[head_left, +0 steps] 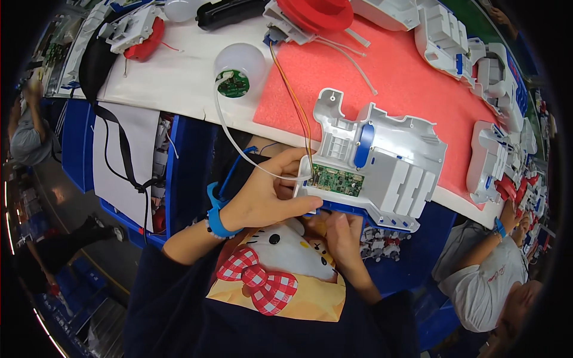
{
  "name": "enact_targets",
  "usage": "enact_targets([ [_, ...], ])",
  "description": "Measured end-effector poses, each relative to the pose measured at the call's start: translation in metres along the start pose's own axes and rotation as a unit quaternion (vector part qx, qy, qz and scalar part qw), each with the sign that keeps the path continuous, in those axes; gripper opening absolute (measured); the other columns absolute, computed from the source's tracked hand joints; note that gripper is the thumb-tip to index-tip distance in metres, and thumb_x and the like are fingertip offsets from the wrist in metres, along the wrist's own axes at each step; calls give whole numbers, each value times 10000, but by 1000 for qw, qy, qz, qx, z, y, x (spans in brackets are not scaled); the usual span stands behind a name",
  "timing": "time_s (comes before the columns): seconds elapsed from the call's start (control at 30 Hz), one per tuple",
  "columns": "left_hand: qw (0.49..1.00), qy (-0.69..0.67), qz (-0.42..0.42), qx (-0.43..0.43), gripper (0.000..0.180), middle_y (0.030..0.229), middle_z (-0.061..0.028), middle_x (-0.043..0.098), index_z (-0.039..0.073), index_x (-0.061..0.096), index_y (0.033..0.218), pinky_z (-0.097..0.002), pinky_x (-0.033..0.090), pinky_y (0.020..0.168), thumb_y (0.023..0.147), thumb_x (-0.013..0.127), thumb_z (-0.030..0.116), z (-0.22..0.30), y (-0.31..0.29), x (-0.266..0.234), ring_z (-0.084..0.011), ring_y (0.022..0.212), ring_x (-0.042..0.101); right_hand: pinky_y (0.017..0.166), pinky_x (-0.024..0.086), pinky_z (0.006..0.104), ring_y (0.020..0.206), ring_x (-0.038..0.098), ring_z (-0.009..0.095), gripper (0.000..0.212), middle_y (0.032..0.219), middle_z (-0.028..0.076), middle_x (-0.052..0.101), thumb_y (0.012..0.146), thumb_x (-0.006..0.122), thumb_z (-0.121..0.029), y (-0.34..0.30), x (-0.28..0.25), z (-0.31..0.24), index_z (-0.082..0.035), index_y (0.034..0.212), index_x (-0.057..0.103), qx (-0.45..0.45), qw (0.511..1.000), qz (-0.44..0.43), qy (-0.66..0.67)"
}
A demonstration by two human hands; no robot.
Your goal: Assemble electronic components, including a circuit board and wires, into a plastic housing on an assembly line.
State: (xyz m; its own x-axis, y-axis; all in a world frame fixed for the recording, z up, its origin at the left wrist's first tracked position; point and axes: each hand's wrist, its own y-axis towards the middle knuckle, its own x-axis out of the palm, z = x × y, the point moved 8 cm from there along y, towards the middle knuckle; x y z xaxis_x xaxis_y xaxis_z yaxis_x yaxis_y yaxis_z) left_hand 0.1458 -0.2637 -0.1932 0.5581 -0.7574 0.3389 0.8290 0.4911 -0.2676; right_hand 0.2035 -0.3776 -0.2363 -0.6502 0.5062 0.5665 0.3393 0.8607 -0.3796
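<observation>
A white plastic housing (388, 161) with a blue oval part and a green circuit board (337, 179) hangs over the near edge of the red mat (406, 77). My left hand (271, 194), with a blue wrist strap, grips the housing's left end beside the board, fingers pinching near the orange wires (292, 98) and a thin white cable (230, 134). My right hand (343, 232) is under the housing's blue lower edge, holding it from below; its fingertips are hidden.
A white dome with a small round green board (236, 71) stands on the white table. Red and white parts (313, 15) lie at the back. More white housings (477, 65) line the right side. Another person (489, 268) works at the right. Blue bins (161, 179) sit below the table.
</observation>
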Motion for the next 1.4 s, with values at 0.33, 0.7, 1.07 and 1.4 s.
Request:
enact_targets([
  [0.33,981,181,65,14,494,992,-123,552,-8,397,1163,-253,454,714,684,515,-19,4,-8,-16,-162,883,544,782,420,250,875,519,136,387,987,75,517,715,592,38,23,3,6,-1,1066,434,-109,976,187,15],
  [0.7,972,192,109,78,395,874,-151,569,-24,421,1105,-264,481,631,723,522,-14,-5,-4,-27,-215,813,596,801,425,271,906,520,159,501,1022,92,503,682,597,93,34,0,14,-10,1125,389,-81,981,158,-72],
  [1.07,975,176,116,73,374,785,-147,586,-39,446,1083,-239,466,632,718,529,-39,5,-3,-26,-151,771,590,795,409,270,905,515,162,531,1021,96,508,659,609,66,38,12,-11,11,1136,384,-143,964,123,-189],
  [1.4,953,260,112,106,424,764,-170,581,-27,450,1109,-223,453,571,700,558,-52,20,-8,-23,-158,699,604,833,388,300,973,489,188,571,1075,106,483,648,625,-4,36,17,-19,5,1151,355,-174,927,68,-324],
])
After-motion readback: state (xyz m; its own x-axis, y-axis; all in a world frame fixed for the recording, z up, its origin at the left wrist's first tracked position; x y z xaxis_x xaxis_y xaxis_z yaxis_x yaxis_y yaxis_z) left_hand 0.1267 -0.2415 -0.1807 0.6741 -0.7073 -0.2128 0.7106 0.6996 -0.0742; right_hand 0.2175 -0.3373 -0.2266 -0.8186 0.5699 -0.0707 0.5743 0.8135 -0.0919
